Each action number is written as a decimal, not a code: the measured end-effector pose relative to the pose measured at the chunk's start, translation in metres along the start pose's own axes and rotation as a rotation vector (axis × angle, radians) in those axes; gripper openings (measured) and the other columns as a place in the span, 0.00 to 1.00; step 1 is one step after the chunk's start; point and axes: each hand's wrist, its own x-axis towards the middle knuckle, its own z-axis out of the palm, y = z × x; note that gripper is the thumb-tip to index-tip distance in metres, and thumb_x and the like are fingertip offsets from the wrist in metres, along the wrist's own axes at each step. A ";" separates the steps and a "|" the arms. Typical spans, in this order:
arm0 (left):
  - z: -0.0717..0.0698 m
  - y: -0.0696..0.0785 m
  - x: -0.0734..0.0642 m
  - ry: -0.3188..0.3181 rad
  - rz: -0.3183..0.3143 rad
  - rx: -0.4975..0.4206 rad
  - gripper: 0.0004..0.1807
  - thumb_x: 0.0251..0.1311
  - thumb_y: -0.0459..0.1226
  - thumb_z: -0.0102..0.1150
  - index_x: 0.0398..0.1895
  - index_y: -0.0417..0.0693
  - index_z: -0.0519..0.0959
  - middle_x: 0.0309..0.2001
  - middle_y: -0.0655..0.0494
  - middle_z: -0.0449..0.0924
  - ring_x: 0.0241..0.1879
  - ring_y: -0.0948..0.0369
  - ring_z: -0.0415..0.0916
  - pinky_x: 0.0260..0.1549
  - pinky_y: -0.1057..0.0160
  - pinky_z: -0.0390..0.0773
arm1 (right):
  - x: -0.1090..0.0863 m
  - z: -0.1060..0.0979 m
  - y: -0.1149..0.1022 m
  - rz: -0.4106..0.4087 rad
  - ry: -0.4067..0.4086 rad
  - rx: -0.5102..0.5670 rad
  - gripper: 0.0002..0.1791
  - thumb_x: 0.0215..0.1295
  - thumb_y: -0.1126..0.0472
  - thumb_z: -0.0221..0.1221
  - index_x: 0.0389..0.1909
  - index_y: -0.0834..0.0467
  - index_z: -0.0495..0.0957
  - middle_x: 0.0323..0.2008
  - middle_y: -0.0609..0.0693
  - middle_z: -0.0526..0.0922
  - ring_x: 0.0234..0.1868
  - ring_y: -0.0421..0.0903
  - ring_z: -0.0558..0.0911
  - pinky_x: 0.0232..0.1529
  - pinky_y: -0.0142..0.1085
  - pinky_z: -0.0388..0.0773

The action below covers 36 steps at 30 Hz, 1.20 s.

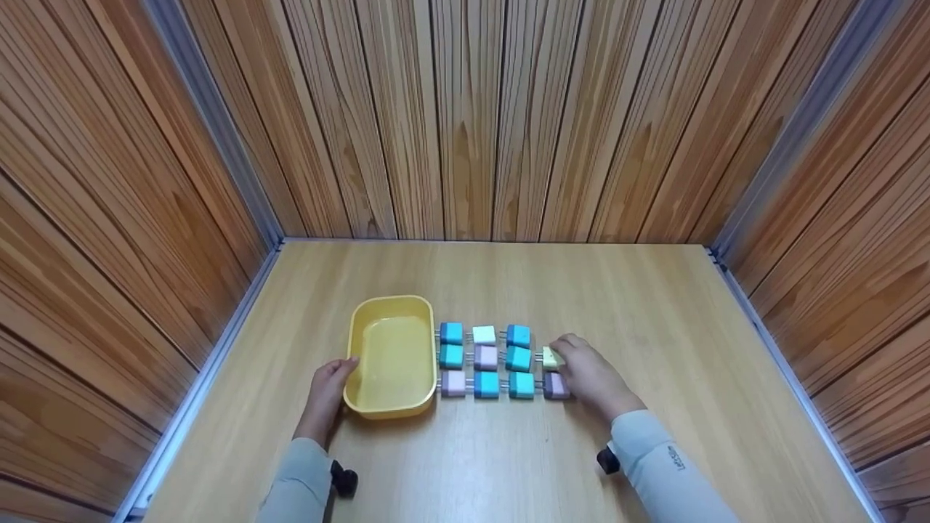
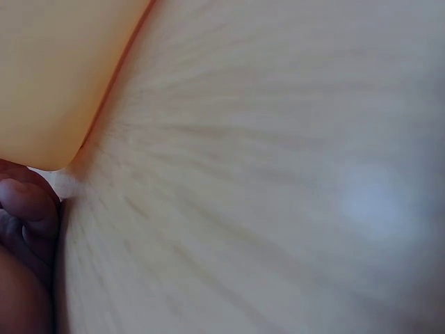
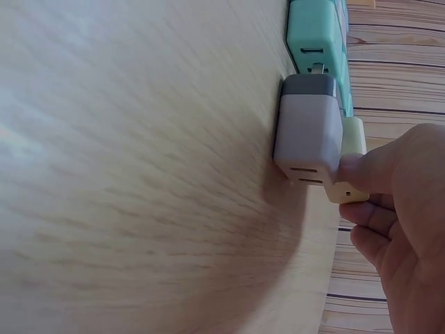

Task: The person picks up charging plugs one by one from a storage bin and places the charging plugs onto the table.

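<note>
A yellow plastic bin (image 1: 396, 356) with nothing visible inside stands left of several charger plugs. My left hand (image 1: 325, 396) grips its left side, the thumb over the rim; in the left wrist view, curled fingers (image 2: 28, 209) lie against the bin's outer wall (image 2: 55, 83). At the right end of the middle row, my right hand (image 1: 592, 374) pinches a pale yellow charger plug (image 1: 550, 357) between thumb and fingers. Close beside that plug sits a purple charger plug (image 3: 309, 136) with a grey pronged end and two slots, its prongs at a teal charger plug (image 3: 313, 42).
Rows of blue, teal, white and lilac plugs, such as a white one (image 1: 484, 335) and a lilac one (image 1: 453, 383), lie with their prongs pointing left, up to the bin's right side. Wood-panelled walls (image 1: 465, 131) enclose the tabletop (image 1: 617, 290) at the back and both sides.
</note>
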 end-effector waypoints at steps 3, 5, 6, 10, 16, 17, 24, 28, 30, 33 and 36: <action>0.001 0.000 -0.003 -0.014 0.008 -0.031 0.27 0.70 0.55 0.57 0.46 0.36 0.77 0.23 0.53 0.77 0.13 0.62 0.66 0.13 0.64 0.66 | 0.002 0.001 0.002 -0.021 -0.002 -0.016 0.24 0.72 0.68 0.56 0.67 0.59 0.73 0.64 0.53 0.74 0.68 0.54 0.74 0.69 0.52 0.70; 0.000 0.001 -0.004 -0.026 0.005 -0.048 0.27 0.71 0.54 0.57 0.47 0.35 0.77 0.22 0.52 0.77 0.12 0.62 0.66 0.13 0.64 0.66 | 0.003 0.001 0.003 -0.036 -0.006 -0.024 0.23 0.72 0.69 0.56 0.67 0.60 0.73 0.63 0.55 0.75 0.67 0.54 0.74 0.68 0.52 0.70; 0.000 0.002 -0.004 -0.031 -0.002 -0.049 0.27 0.71 0.54 0.57 0.47 0.35 0.77 0.22 0.52 0.77 0.12 0.62 0.66 0.13 0.64 0.66 | 0.003 0.001 0.003 -0.030 -0.013 -0.023 0.23 0.72 0.68 0.56 0.67 0.60 0.73 0.64 0.55 0.75 0.67 0.54 0.74 0.68 0.52 0.70; -0.004 0.005 -0.003 -0.062 -0.035 -0.055 0.26 0.74 0.51 0.54 0.50 0.32 0.75 0.24 0.48 0.77 0.12 0.61 0.66 0.13 0.62 0.68 | 0.005 -0.001 0.001 -0.009 -0.034 -0.007 0.24 0.72 0.68 0.57 0.68 0.58 0.72 0.65 0.54 0.74 0.69 0.55 0.73 0.69 0.54 0.68; -0.004 0.004 0.000 -0.048 -0.032 -0.055 0.25 0.75 0.50 0.54 0.49 0.32 0.76 0.26 0.48 0.78 0.16 0.60 0.69 0.15 0.63 0.69 | 0.009 0.000 0.002 0.008 -0.055 0.015 0.24 0.73 0.69 0.55 0.68 0.57 0.73 0.64 0.52 0.75 0.67 0.53 0.74 0.69 0.53 0.69; -0.003 0.003 0.000 -0.039 -0.027 -0.052 0.25 0.74 0.50 0.55 0.48 0.32 0.76 0.26 0.48 0.78 0.16 0.60 0.70 0.16 0.63 0.69 | 0.009 0.000 0.002 0.012 -0.059 0.019 0.24 0.73 0.69 0.55 0.68 0.57 0.73 0.64 0.52 0.75 0.67 0.53 0.74 0.69 0.52 0.69; 0.001 0.000 0.001 0.000 0.001 -0.012 0.25 0.71 0.54 0.56 0.46 0.38 0.77 0.25 0.52 0.77 0.17 0.61 0.69 0.16 0.65 0.68 | 0.011 -0.001 0.004 0.058 -0.088 0.092 0.24 0.74 0.68 0.54 0.69 0.55 0.73 0.63 0.49 0.75 0.68 0.52 0.74 0.69 0.54 0.69; 0.002 -0.001 0.001 0.001 0.008 -0.002 0.24 0.71 0.54 0.56 0.44 0.39 0.77 0.24 0.54 0.76 0.16 0.61 0.68 0.16 0.65 0.68 | 0.012 -0.001 0.005 0.083 -0.091 0.120 0.23 0.74 0.67 0.53 0.68 0.53 0.74 0.62 0.46 0.75 0.68 0.50 0.74 0.69 0.53 0.68; 0.002 -0.001 0.001 0.004 0.024 -0.008 0.24 0.72 0.53 0.56 0.42 0.37 0.77 0.23 0.54 0.76 0.16 0.62 0.69 0.16 0.65 0.68 | 0.012 0.000 0.006 0.062 -0.086 0.110 0.22 0.74 0.68 0.54 0.67 0.54 0.75 0.61 0.47 0.76 0.67 0.51 0.75 0.69 0.53 0.69; 0.002 -0.002 0.002 0.012 0.049 -0.013 0.23 0.72 0.52 0.57 0.38 0.37 0.77 0.22 0.55 0.76 0.16 0.63 0.69 0.15 0.66 0.68 | 0.013 0.001 0.006 0.033 -0.073 0.078 0.21 0.73 0.69 0.55 0.65 0.56 0.76 0.60 0.48 0.77 0.64 0.50 0.76 0.67 0.52 0.71; 0.002 -0.003 0.002 0.011 0.061 -0.013 0.23 0.71 0.52 0.58 0.38 0.37 0.77 0.21 0.55 0.76 0.14 0.63 0.68 0.13 0.66 0.66 | 0.014 0.001 0.007 0.024 -0.065 0.058 0.20 0.73 0.69 0.56 0.64 0.56 0.76 0.58 0.48 0.78 0.63 0.49 0.77 0.66 0.52 0.72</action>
